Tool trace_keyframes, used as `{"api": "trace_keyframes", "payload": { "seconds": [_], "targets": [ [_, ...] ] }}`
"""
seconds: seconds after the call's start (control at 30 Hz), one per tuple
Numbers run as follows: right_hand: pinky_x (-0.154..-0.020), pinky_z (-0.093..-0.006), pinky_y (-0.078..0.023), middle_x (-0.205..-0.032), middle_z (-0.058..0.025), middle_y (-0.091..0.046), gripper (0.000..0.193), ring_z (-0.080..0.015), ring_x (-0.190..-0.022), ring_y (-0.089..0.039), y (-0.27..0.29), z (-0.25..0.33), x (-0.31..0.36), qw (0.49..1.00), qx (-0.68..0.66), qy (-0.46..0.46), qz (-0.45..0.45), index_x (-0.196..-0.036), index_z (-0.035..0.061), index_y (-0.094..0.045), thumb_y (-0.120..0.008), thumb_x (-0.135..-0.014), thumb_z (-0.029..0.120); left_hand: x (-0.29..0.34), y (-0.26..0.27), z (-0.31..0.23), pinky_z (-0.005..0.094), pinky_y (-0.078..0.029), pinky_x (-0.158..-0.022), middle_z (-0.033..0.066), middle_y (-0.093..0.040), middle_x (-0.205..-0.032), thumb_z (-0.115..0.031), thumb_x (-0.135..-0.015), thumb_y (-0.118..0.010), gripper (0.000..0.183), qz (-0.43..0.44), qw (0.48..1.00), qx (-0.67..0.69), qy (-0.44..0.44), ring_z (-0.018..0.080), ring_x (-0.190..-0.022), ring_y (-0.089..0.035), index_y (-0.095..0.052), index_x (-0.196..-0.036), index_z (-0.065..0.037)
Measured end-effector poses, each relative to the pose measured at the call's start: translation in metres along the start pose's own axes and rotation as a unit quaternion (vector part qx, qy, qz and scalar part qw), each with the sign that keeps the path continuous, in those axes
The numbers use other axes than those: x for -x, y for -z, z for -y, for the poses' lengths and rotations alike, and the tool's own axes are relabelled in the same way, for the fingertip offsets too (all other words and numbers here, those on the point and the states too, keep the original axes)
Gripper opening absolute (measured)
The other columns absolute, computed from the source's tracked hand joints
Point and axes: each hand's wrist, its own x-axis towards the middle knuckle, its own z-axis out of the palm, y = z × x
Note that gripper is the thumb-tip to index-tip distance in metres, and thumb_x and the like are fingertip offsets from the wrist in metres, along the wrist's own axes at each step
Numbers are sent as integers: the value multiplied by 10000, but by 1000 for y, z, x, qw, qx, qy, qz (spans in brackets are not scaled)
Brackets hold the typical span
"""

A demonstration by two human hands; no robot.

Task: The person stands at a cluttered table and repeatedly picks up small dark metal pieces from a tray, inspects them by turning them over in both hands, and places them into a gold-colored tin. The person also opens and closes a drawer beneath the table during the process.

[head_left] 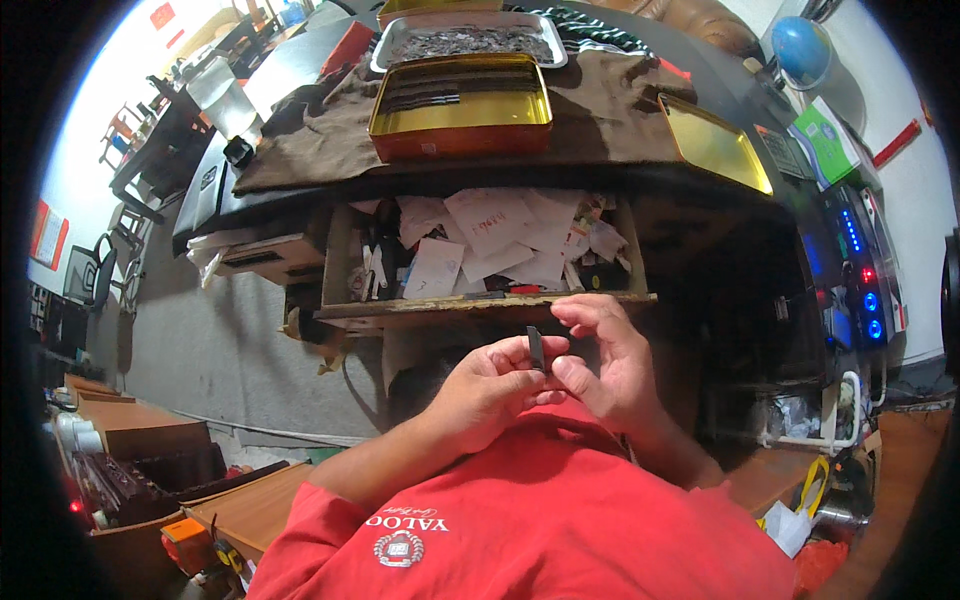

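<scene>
My left hand [492,384] pinches a small flat black strip [535,348] between thumb and fingers, in front of my chest. Close beside it is my right hand [612,362], its thumb near the strip and its fingers curved and apart, with nothing visible in them. Just beyond both hands stands a pulled-out drawer [470,308] full of papers. On the brown cloth [610,125] above it sits an open rectangular tin [400,142], gold inside and reddish outside, with rows of dark strips along its far side. Behind the tin, a white tray [380,52] carries a pile of small dark pieces.
A gold tin lid [715,145] lies at the cloth's right edge. Farther right are a green package [825,140], a globe [801,52] and a black device with blue lights [862,270]. A clear plastic container [222,98] stands at the far left of the table.
</scene>
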Motion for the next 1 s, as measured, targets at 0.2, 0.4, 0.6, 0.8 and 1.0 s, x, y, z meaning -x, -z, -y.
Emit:
{"api": "trace_keyframes", "payload": {
  "seconds": [0.2, 0.4, 0.6, 0.8, 1.0],
  "targets": [
    [-1071, -400, -464, -1329, -169, -606, 693, -318, -1258, -588, 7, 0, 1, 991, -45, -34, 124, -1341, 24, -614, -863, -700, 113, 1, -3, -3, 447, -510, -1081, 216, -635, -1325, -86, -1014, -599, 394, 38, 999, 13, 35, 299, -1238, -632, -535, -1379, 48],
    [-1031, -394, -499, -1234, -174, -661, 675, -332, -1174, -638, 7, -11, 3, 993, -7, 8, 121, -1298, 24, -639, -840, -655, 75, 0, 0, 0, 453, -504, -1089, 226, -634, -1326, -109, -1020, -602, 411, 38, 998, 15, 52, 305, -1240, -632, -523, -1378, 75],
    [-999, -383, -520, -1204, -164, -675, 599, -309, -1132, -661, 7, -17, 6, 994, -14, 20, 105, -1246, 27, -666, -857, -680, 76, -1, 0, 2, 404, -544, -1030, 209, -654, -1308, -110, -1059, -539, 337, 53, 997, 17, 52, 256, -1174, -665, -559, -1352, 54],
    [-978, -374, -533, -1194, -159, -681, 583, -296, -1113, -673, 7, -18, 6, 994, -1, 30, 103, -1235, 35, -672, -888, -698, 102, 0, -1, 2, 396, -543, -1028, 215, -668, -1284, -85, -1057, -503, 335, 41, 998, 9, 50, 254, -1154, -676, -564, -1349, 66],
    [-963, -360, -543, -1190, -154, -686, 593, -290, -1106, -679, 5, -19, 7, 994, -7, 39, 97, -1227, 43, -676, -892, -675, 60, -1, -2, 2, 369, -540, -1022, 234, -674, -1263, -86, -1041, -468, 352, 24, 999, 7, 43, 271, -1148, -681, -576, -1323, 95]
  ]
}}
